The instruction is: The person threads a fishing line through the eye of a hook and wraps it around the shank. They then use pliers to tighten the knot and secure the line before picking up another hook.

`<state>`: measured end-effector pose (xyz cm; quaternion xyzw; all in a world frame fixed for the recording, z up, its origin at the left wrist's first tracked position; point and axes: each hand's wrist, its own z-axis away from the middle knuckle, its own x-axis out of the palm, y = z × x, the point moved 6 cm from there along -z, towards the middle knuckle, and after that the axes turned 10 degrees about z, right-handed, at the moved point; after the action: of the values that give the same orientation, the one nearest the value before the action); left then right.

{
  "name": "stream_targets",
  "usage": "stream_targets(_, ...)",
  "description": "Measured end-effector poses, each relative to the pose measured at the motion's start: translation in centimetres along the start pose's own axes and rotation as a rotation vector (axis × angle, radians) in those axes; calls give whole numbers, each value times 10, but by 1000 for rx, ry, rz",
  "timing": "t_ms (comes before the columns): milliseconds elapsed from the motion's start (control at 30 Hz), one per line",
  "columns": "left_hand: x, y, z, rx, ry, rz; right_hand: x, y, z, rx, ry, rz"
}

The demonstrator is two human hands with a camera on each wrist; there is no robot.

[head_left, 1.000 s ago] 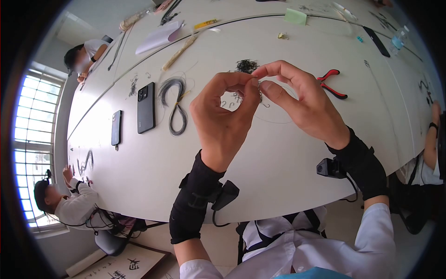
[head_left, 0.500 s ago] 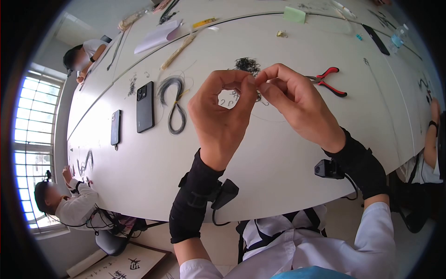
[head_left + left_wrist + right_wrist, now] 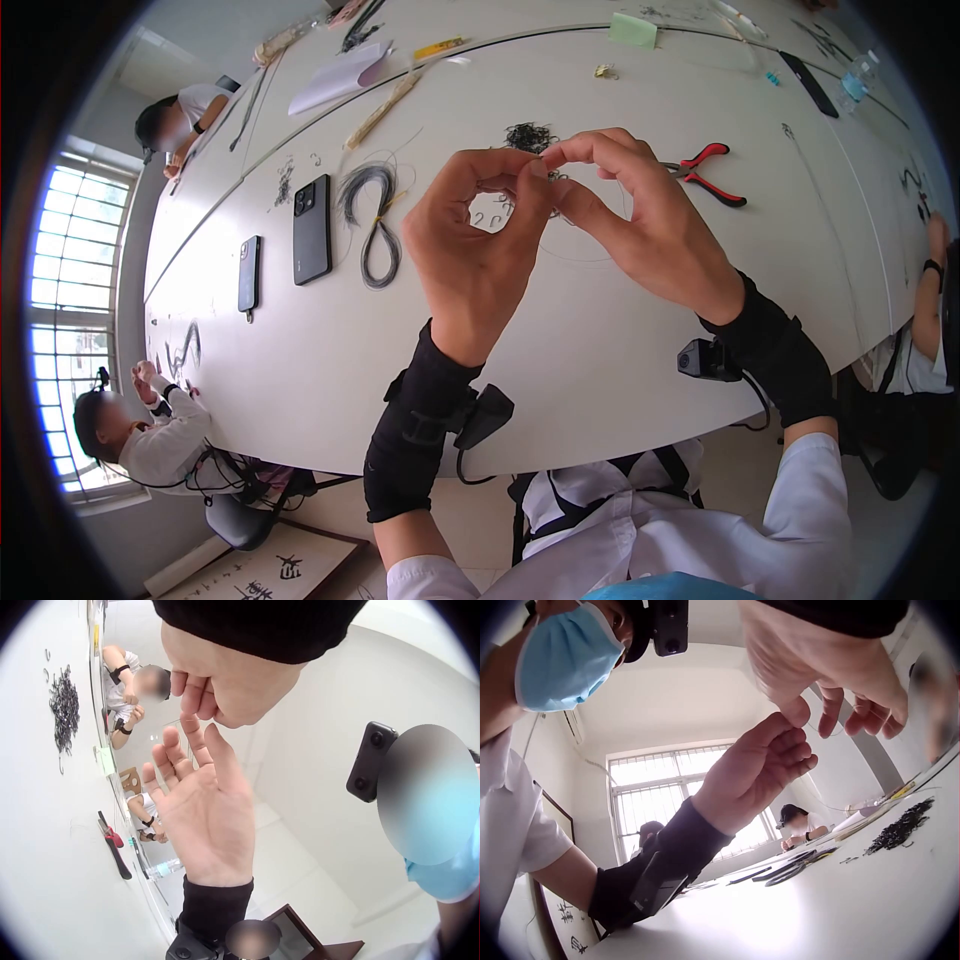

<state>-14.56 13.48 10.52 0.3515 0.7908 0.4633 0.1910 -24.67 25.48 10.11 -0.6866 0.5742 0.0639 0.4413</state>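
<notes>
With thumb and index fingertips my left hand (image 3: 475,240) pinches a thin fishing line (image 3: 580,258), which arcs faintly below the hands in the head view. Whatever small part lies between those fingertips is hidden. My right hand (image 3: 650,215) meets them from the right, index fingertip right at the left fingertips, thumb apart and lower. Its other fingers are loosely bent in the left wrist view. Behind the hands lies a heap of black fishing hooks (image 3: 528,137), with several loose hooks (image 3: 487,220) nearer, partly covered by the fingers.
Red-handled pliers (image 3: 708,176) lie to the right. A bundled coil of dark line (image 3: 381,240) and two phones, one larger (image 3: 312,230) and one smaller (image 3: 250,275), are at left. Farther back are a sheet of paper (image 3: 340,80), a green note (image 3: 633,32) and a water bottle (image 3: 858,82).
The right thumb and index drew together and lower half a second ago, and have since spread again, the index moving back up to the left fingertips. The left hand stays nearly still, pinching.
</notes>
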Motion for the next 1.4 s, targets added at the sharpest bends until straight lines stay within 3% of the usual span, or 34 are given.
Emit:
stream_targets(133, 1, -1, 0, 7, -9, -7, 9, 8, 2, 283, -152, -396)
stream_targets(333, 0, -2, 0, -4, 9, 2, 20, 10, 6, 403, -209, -769)
stream_targets(433, -1, -4, 0, -2, 21, -2, 18, 8, 10, 552, -376, -840)
stream_targets(533, 0, -6, 1, -13, 21, 3, 17, 8, 11, 635, -381, -789)
stream_targets(733, 1, -5, 1, -10, 19, -12, 16, 12, 5, 389, -238, -607)
stream_targets(867, 1, -4, 1, -7, 20, -14, 10, 15, 5, 374, -180, -464)
stream_targets(933, 1, -4, 1, -14, 19, -17, 8, 16, 5, 297, -85, -346)
stream_targets(1033, 1, -5, 1, -17, 28, -7, -7, 1, 3, 146, -5, 81)
stream_targets(1133, 1, -5, 1, -9, 27, 17, -9, 0, 1, 113, 7, 52)
stream_targets(1233, 0, -6, 0, -23, 24, 9, -1, 7, -1, 310, -117, -295)
stream_targets(1400, 0, -7, 2, -9, 24, 3, 15, 10, 5, 406, -164, -671)
